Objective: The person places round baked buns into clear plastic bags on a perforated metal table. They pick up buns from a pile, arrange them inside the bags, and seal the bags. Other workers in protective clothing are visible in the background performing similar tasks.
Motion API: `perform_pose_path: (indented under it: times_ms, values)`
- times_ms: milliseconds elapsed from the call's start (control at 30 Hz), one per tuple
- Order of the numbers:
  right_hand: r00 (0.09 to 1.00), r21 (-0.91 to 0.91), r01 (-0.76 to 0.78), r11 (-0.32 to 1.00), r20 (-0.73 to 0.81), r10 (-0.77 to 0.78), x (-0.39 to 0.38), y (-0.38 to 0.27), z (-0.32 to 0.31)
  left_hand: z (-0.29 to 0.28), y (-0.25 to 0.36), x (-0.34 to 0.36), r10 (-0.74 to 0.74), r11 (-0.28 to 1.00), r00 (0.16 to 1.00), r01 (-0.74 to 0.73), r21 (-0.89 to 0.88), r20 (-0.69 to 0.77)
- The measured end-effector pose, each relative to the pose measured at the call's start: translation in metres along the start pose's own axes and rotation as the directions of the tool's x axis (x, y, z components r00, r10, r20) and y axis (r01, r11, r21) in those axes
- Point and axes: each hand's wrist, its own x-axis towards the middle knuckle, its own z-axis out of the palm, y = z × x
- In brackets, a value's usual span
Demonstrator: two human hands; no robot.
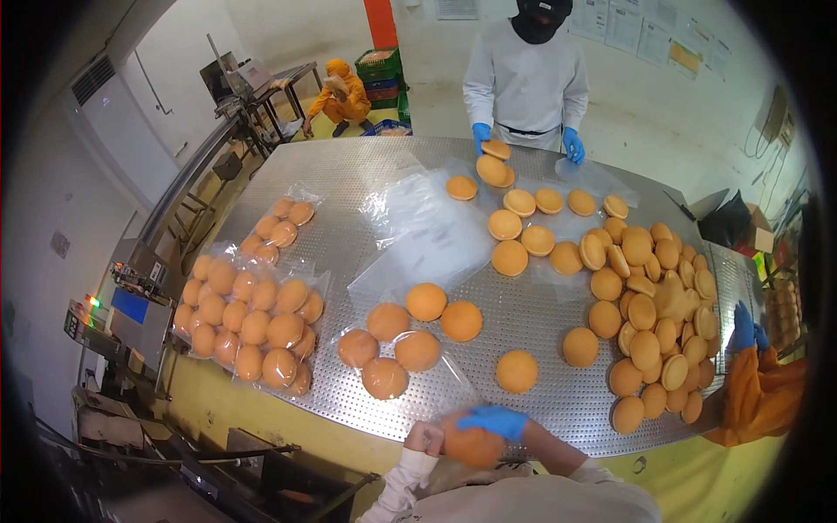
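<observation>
Close to my body at the table's near edge, my right hand (495,422) in a blue glove is closed over a round golden-brown bun (471,446); motion blurs both. My left hand (425,438) is at the left side of this bun, its fingers hidden. Just beyond lies a clear plastic bag (449,373) with several buns (384,378) in or on it. Two loose buns (461,321) rest behind these, and a single bun (517,371) sits to the right.
Bagged buns (253,322) stand at the left of the perforated metal table (331,235). Flat clear bags (427,244) lie mid-table, and a large bun heap (658,322) is at right. Across stands a gloved co-worker (527,74); an orange sleeve (767,392) reaches in from the right.
</observation>
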Motion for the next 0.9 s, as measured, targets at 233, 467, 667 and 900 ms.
perform_pose_path:
  times_ms: [233,467,667,900]
  values:
    - [0.71,0.462,0.516,0.722,-0.701,-0.059,0.109,0.016,0.079,0.01,0.004,0.012,0.373,0.786,0.912,-0.41,0.462,0.173]
    - [0.923,0.065,-0.056,0.996,-0.378,0.076,0.075,0.0,0.044,-0.006,-0.061,-0.019,0.17,0.722,0.985,-0.14,0.677,0.022]
    - [0.928,-0.161,-0.337,0.928,0.11,0.356,0.012,0.038,0.041,0.017,-0.121,-0.01,0.004,0.85,0.969,-0.133,0.509,0.246]
    - [0.843,-0.309,0.268,0.912,-0.382,-0.377,0.038,0.078,0.001,0.061,-0.046,0.004,-0.009,0.993,0.691,-0.078,0.087,0.723]
